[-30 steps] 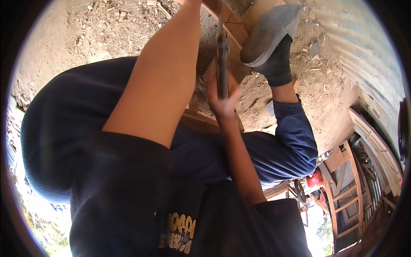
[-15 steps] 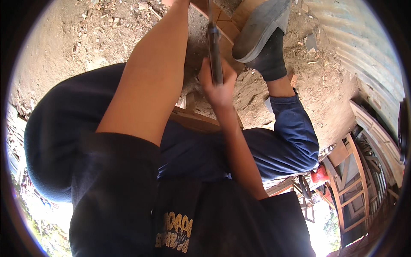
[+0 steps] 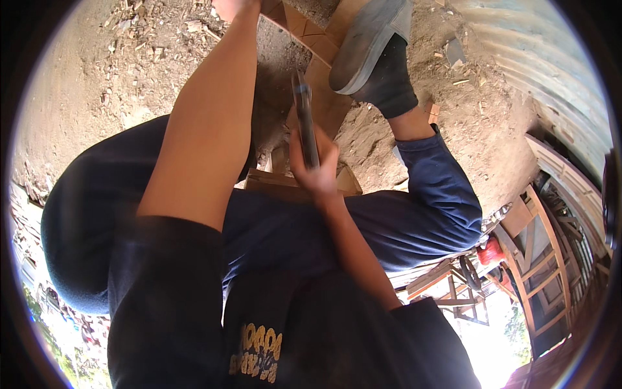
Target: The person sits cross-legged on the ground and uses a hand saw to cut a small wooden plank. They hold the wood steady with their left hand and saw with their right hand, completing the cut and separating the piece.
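My right hand (image 3: 314,155) is wrapped round a long dark tool (image 3: 303,110), pointed away from me; its far end is blurred. My left forearm reaches to the top edge, where my left hand (image 3: 230,8) is partly cut off beside a wooden board (image 3: 300,29), its fingers unclear. My right foot, in a grey slip-on shoe (image 3: 366,48) and black sock, rests against the boards. More wood (image 3: 272,181) lies behind my right hand, near my navy-trousered legs.
Dirt ground (image 3: 142,71) is strewn with wood chips. A corrugated metal sheet (image 3: 538,58) stands along the right. Wooden frames (image 3: 544,266), a red object (image 3: 490,251) and other clutter are at the lower right.
My right hand and the tool rose, then came back down toward me. My left forearm has shifted left in the picture, and the whole view has shifted a little.
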Available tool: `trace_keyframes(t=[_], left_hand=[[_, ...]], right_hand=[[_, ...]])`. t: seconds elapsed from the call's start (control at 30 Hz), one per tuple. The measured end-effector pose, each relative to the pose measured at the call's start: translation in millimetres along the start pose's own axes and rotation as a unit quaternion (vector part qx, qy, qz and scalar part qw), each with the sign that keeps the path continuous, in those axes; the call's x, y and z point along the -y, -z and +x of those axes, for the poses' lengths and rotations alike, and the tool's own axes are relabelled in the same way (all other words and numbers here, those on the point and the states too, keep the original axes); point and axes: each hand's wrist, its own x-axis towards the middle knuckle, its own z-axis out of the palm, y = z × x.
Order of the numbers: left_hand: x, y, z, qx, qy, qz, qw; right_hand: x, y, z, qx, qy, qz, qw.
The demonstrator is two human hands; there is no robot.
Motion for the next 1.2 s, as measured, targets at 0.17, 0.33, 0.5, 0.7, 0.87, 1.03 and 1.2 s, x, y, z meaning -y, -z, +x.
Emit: trace_keyframes(t=[0.17, 0.33, 0.5, 0.7, 0.87, 1.03, 1.2], left_hand=[[8, -6, 9, -0.018, 0.006, 0.022, 1.0], [12, -9, 14, -0.004, 0.015, 0.023, 1.0], [10, -9, 8, -0.033, 0.015, 0.033, 0.999], [7, -8, 6, 0.018, 0.039, 0.049, 0.998], [13, -14, 18, -0.006, 0.037, 0.063, 0.997], [8, -6, 14, 0.013, 0.039, 0.06, 0.997], [10, -11, 17, -0.014, 0.028, 0.056, 0.998]], right_hand=[[-2, 8, 5, 0.028, -0.018, 0.006, 0.999], [8, -9, 40, 0.018, -0.033, 0.029, 0.999], [-20, 17, -22, 0.012, 0.038, -0.052, 0.998], [8, -7, 49, 0.035, -0.06, 0.058, 0.996], [-7, 17, -16, 0.023, -0.026, -0.013, 0.999], [-1, 0, 25, 0.028, -0.013, 0.002, 1.0], [-6, 11, -3, 0.027, 0.003, -0.006, 1.0]])
